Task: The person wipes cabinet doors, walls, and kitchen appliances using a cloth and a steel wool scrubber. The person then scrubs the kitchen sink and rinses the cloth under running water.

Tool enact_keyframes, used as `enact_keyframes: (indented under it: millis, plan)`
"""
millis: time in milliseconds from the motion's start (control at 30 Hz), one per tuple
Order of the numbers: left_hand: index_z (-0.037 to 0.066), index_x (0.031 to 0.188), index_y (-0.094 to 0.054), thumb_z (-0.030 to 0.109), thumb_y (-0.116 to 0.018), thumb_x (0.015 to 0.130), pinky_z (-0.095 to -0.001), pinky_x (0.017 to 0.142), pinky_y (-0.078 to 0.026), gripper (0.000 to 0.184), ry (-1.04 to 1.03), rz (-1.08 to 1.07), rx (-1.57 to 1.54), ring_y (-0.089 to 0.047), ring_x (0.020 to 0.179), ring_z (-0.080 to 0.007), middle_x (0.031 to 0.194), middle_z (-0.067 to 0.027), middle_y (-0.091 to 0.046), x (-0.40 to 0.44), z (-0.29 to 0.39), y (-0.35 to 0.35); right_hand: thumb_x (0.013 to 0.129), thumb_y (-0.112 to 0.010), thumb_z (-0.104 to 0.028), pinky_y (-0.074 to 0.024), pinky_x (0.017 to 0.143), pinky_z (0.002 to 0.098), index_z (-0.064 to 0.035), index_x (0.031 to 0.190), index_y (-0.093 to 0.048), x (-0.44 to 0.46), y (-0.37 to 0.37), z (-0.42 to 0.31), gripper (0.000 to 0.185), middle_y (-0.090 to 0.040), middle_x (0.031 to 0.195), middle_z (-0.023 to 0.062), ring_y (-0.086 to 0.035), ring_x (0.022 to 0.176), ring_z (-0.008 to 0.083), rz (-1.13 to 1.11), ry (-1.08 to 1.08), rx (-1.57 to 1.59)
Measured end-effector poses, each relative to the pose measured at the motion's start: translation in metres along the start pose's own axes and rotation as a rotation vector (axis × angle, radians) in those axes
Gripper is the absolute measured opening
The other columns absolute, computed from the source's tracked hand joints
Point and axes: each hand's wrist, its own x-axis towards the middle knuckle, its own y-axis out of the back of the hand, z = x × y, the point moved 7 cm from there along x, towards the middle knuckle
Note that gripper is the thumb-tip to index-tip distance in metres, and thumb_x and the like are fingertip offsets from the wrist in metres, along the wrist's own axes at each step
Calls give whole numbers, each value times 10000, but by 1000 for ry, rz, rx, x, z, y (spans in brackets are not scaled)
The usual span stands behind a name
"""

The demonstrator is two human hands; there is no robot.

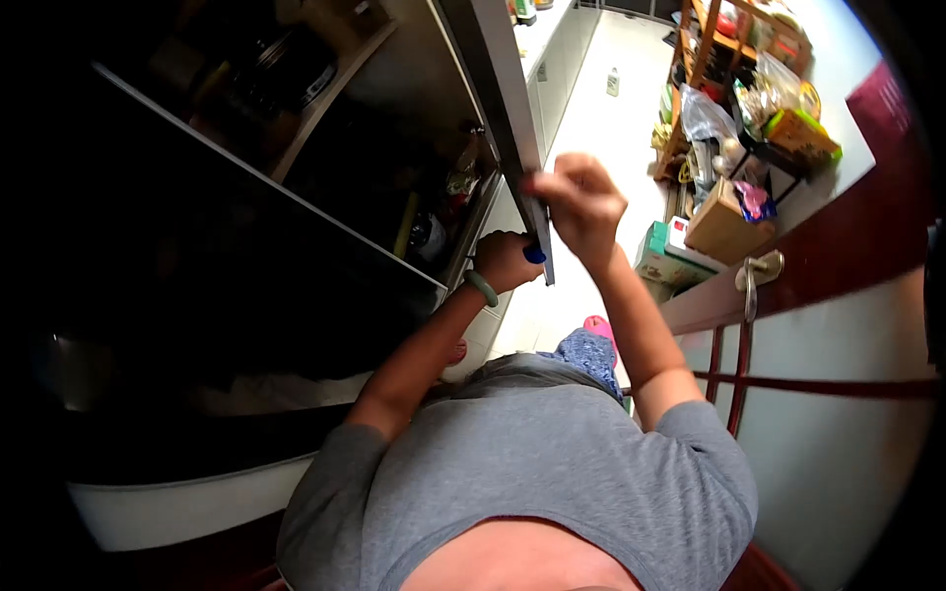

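A cabinet door [509, 108] stands ajar ahead of me, its narrow edge facing down toward my body. My left hand [505, 262], with a green bangle [481, 288] at the wrist, is closed at the lower part of the door, on its inner side. A small blue thing [535, 254] shows at its fingertips; I cannot tell what it is. On the other side, my right hand [586, 205] is closed with curled fingers at the door's edge, slightly blurred. A small red spot shows at its fingertips; whatever it grips there is hidden.
Dark cabinet shelves [340, 84] with bottles and jars lie to the left. At right stand a loaded wooden rack [705, 44], a cardboard box [729, 222] and a green box [662, 258]. A door handle [757, 276] juts out nearby. A bottle [613, 82] stands on the floor.
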Motion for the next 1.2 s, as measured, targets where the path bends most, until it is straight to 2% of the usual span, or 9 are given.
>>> enact_keyframes:
  millis: [133, 333, 467, 567, 733, 833, 933, 1033, 1200]
  plan:
    - [120, 720, -653, 289, -642, 590, -381, 584, -485, 213, -40, -52, -191, -610, 605, -292, 643, -117, -622, 4, -19, -17, 585, -585, 74, -474, 561, 296, -135, 805, -699, 94, -2, -20, 324, -542, 741, 52, -580, 658, 186, -28, 170, 17]
    - [96, 853, -656, 262, -643, 624, -374, 599, -488, 283, -142, -63, -129, -613, 630, -306, 660, -142, -617, -4, -20, -8, 668, -637, 55, -474, 563, 281, -104, 745, -688, -71, -3, 28, 184, -526, 738, 52, -560, 672, 174, -175, -100, 16]
    - [45, 928, -635, 154, -671, 640, -280, 597, -479, 309, -123, -180, -383, -612, 617, -177, 646, -109, -613, -9, -34, -20, 604, -708, 12, -473, 582, 292, -93, 721, -678, -181, 0, 64, 159, -536, 700, 45, -560, 669, 181, -249, -316, 53]
    - [14, 936, -638, 118, -704, 644, -277, 652, -479, 317, -75, -178, -434, -587, 693, -130, 767, -51, -631, -14, -39, -18, 641, -690, 3, -470, 567, 283, -66, 727, -659, -169, 0, 58, 114, -531, 705, 57, -558, 657, 184, -213, -216, 21]
    - [-6, 930, -637, 123, -710, 614, -252, 617, -468, 350, -161, -150, -309, -560, 649, -93, 722, -57, -616, -11, -33, 0, 726, -627, 1, -479, 577, 273, -87, 744, -665, -45, -2, 19, 97, -545, 750, 47, -566, 684, 177, -86, 17, 84]
    - [-30, 931, -632, 64, -686, 610, -247, 672, -463, 338, -112, -328, -581, -557, 718, -89, 769, -41, -617, 0, -68, -15, 689, -646, 6, -480, 586, 266, -90, 751, -665, -88, -2, 32, 116, -545, 750, 39, -568, 704, 169, -82, -41, 99]
    - [-42, 950, -628, 43, -692, 603, -247, 693, -469, 363, -304, -271, -467, -567, 732, -100, 801, -59, -628, 0, -41, 8, 643, -683, 14, -481, 583, 268, -101, 744, -654, -190, -4, 62, 156, -544, 747, 34, -569, 711, 169, -207, -240, 30]
    - [-62, 952, -624, 45, -704, 591, -242, 725, -471, 385, -246, -246, -466, -583, 758, -109, 833, -81, -639, -2, -52, 2, 644, -696, -13, -476, 566, 272, -126, 728, -644, -278, -2, 92, 150, -534, 729, 24, -563, 696, 167, -312, -366, 17]
    - [-65, 928, -630, 99, -720, 577, -260, 733, -475, 398, -356, -95, -409, -595, 769, -136, 838, -94, -643, -13, -43, 10, 623, -685, 21, -474, 571, 277, -106, 761, -671, -256, -2, 78, 189, -534, 721, 35, -560, 705, 185, -272, -304, -4]
